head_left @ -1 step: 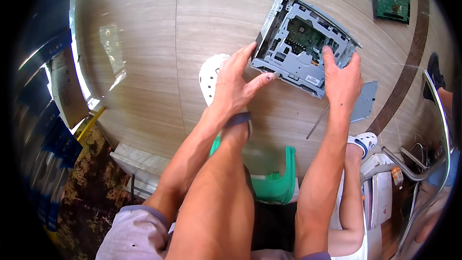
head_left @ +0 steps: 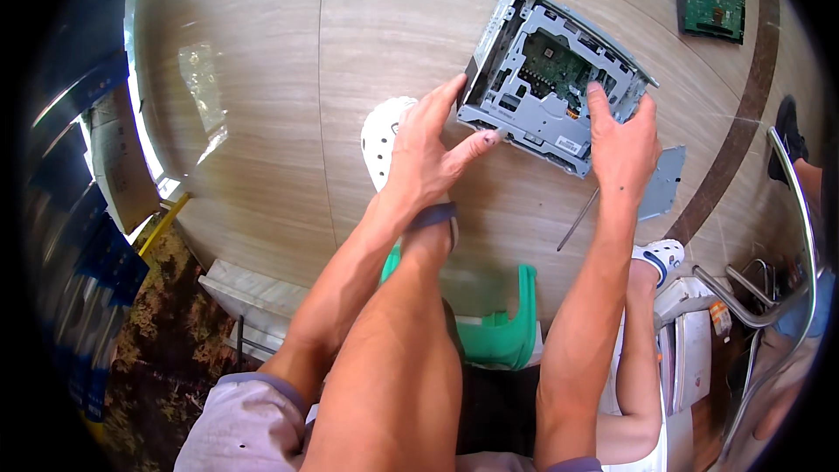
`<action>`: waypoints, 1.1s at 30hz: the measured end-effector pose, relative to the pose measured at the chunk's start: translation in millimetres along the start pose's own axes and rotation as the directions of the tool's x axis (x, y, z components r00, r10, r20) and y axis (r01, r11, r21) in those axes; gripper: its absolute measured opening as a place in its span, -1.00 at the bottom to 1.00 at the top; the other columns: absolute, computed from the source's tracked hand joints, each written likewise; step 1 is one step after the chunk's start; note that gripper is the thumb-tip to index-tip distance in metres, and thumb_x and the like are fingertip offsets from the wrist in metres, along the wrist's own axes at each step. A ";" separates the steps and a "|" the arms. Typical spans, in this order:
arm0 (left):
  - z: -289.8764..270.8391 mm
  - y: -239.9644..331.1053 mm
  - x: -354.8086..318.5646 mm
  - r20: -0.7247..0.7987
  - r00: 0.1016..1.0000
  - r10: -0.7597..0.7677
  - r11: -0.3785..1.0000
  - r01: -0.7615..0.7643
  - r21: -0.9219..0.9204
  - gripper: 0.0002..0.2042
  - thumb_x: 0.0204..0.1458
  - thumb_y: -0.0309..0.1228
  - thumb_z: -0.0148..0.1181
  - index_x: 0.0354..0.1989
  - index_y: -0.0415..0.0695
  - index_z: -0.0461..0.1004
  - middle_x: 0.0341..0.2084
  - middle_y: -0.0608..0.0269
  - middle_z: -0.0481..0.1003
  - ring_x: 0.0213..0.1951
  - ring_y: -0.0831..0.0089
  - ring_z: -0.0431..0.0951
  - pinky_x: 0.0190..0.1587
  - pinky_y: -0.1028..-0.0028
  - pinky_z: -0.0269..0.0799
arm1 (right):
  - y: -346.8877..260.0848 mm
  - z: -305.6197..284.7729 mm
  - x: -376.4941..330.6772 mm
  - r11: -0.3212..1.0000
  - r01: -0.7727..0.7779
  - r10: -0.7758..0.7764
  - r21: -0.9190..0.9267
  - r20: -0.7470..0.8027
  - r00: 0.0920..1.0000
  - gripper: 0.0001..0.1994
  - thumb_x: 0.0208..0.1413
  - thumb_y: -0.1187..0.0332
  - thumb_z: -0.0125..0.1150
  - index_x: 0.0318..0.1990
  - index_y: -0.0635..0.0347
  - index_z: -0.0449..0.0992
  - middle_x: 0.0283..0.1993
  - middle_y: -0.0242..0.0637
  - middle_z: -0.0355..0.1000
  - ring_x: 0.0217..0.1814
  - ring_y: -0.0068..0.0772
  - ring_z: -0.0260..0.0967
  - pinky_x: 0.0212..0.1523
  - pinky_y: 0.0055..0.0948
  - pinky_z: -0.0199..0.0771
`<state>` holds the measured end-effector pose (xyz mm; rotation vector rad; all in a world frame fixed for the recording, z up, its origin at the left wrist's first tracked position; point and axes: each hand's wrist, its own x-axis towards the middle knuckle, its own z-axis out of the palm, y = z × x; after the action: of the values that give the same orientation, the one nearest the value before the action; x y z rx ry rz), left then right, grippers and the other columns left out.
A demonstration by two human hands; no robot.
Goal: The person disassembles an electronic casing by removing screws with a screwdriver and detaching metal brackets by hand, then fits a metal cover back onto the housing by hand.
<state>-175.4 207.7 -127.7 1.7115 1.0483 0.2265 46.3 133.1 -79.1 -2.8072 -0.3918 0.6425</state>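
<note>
Near me on the tiled floor (head_left: 262, 35), an opened metal box (head_left: 562, 110) seems to be being steadied, right hand (head_left: 622, 147) clasping its side, left hand (head_left: 424, 153) spread at one corner, grip unclear; turning it calls for firm two-sided hold.

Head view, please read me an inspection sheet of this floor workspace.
Surface: glossy pale floor, dark stripe at right.
Work items: opened metal unit, circuit board inside.
Clutter: gray metal plate, thin rod near right forearm; separate green board, upper right.
Hands: left hand spread against unit's near left corner; right hand gripping right side, thumb on top.
Cables: nothing seen loose.
Surroundings: white clogs; green plastic item below; metal-framed chair, another person's dark shoe, right.
</note>
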 end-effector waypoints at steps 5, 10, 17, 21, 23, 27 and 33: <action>3.7 0.7 3.8 -0.038 0.999 0.010 0.998 -0.012 -0.059 -0.18 0.01 -0.09 0.53 0.38 -0.28 0.34 0.24 -0.17 0.47 0.28 -0.02 0.45 0.34 0.16 0.33 | -3.9 3.0 0.5 0.999 -0.024 0.023 -0.025 -0.050 0.998 -0.45 0.12 -0.04 0.41 0.02 0.28 0.56 -0.05 0.04 0.66 0.04 0.19 0.59 0.12 -0.05 0.52; 13.0 7.3 7.0 -0.037 0.998 -0.054 0.991 0.049 -0.127 -0.15 0.04 -0.17 0.52 0.44 -0.32 0.26 0.29 -0.13 0.41 0.33 0.11 0.41 0.38 0.24 0.28 | -5.1 0.9 -0.3 0.999 -0.011 0.009 -0.031 -0.064 0.998 -0.51 0.12 -0.04 0.39 -0.08 0.26 0.60 -0.11 0.04 0.67 0.00 0.20 0.60 0.10 -0.03 0.51; 21.5 8.8 10.8 -0.076 0.992 -0.104 0.978 0.088 -0.189 -0.13 0.02 -0.13 0.53 0.43 -0.33 0.26 0.28 -0.13 0.41 0.31 0.11 0.41 0.37 0.24 0.28 | -3.0 2.3 0.4 0.997 0.014 -0.020 -0.077 -0.070 0.997 -0.54 0.15 -0.02 0.35 -0.12 0.27 0.60 -0.18 0.04 0.67 -0.08 0.22 0.61 0.02 -0.03 0.54; 24.6 6.8 10.2 -0.105 0.990 -0.097 0.978 0.075 -0.195 -0.11 -0.05 -0.09 0.57 0.38 -0.35 0.30 0.28 -0.22 0.39 0.33 -0.02 0.39 0.37 0.19 0.30 | -2.7 4.3 -0.9 0.998 0.023 -0.028 -0.050 -0.094 0.995 -0.55 0.16 -0.01 0.34 -0.14 0.29 0.60 -0.19 0.04 0.67 -0.10 0.21 0.61 0.00 -0.02 0.55; 25.3 6.1 9.8 -0.112 0.989 -0.093 0.980 0.071 -0.185 -0.12 -0.05 -0.10 0.57 0.38 -0.35 0.29 0.28 -0.22 0.38 0.33 -0.02 0.39 0.37 0.19 0.29 | -3.5 4.2 -1.1 0.997 0.017 -0.024 -0.074 -0.099 0.995 -0.53 0.15 -0.03 0.35 -0.15 0.29 0.59 -0.19 0.03 0.67 -0.12 0.22 0.62 -0.01 -0.01 0.56; 24.9 5.6 9.6 -0.103 0.991 -0.088 0.975 0.065 -0.211 -0.12 -0.04 -0.10 0.55 0.38 -0.34 0.29 0.29 -0.21 0.37 0.33 -0.02 0.38 0.38 0.19 0.28 | -4.1 3.1 -2.1 0.993 0.024 -0.034 -0.113 -0.087 0.996 -0.51 0.16 -0.04 0.37 -0.12 0.30 0.59 -0.20 0.03 0.67 -0.12 0.21 0.62 -0.01 0.00 0.55; 24.9 5.4 9.2 -0.091 0.990 -0.108 0.972 0.086 -0.219 -0.12 0.00 -0.13 0.50 0.43 -0.33 0.25 0.32 -0.17 0.34 0.37 0.07 0.35 0.40 0.22 0.23 | 1.3 6.2 -3.9 0.999 0.028 -0.029 -0.015 -0.112 0.993 -0.48 0.17 -0.03 0.40 -0.01 0.32 0.59 -0.12 0.06 0.65 -0.04 0.18 0.61 0.03 -0.03 0.54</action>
<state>-152.0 197.3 -136.6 1.4636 1.1366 0.3545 40.4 131.6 -83.4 -2.8288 -0.4154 0.4748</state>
